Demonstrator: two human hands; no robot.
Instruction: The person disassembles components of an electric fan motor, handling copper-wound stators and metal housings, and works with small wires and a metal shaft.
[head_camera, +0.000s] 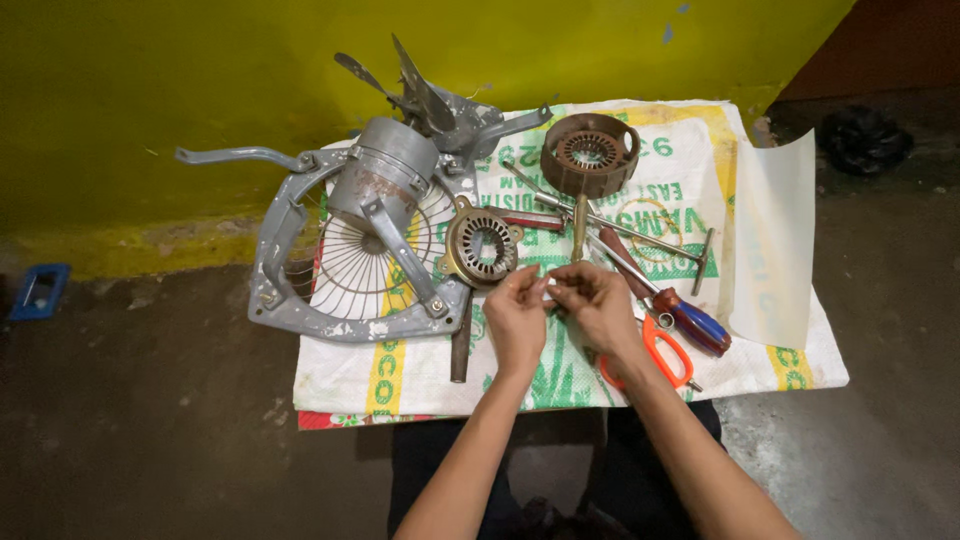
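Both hands meet over the middle of a printed woven sack (420, 375) spread on the concrete floor (150, 440). The left hand (515, 320) and the right hand (600, 305) have their fingers (540, 290) pinched together on a small pale piece (550, 292) held between the two hands; it is too small to tell what it is.

Just right of the fingers, partly under the right wrist, lie orange-handled scissors (668, 355), and beside them a screwdriver with a red and blue handle (695, 322). Left of the fingers and below the left hand, a dark metal rod (460, 345) lies on the sack.

Just beyond the fingers, to the left, sits a round brass-coloured motor end cover (480, 248) with slots around its ring. Straight beyond, a T-handled tool (640, 235) and a brass-coloured shaft (579, 228) lie crossed on the sack. Farther out stands a rusty round stator housing (590, 152).

Well to the left of the fingers lies a grey fan frame with a wire guard (340, 270), a grey cylindrical motor body (385, 175) resting on it. Beyond that are metal fan blades (420, 95) near the yellow wall (200, 90). To the far right a translucent plastic sheet (775, 240) lies over the sack's edge.
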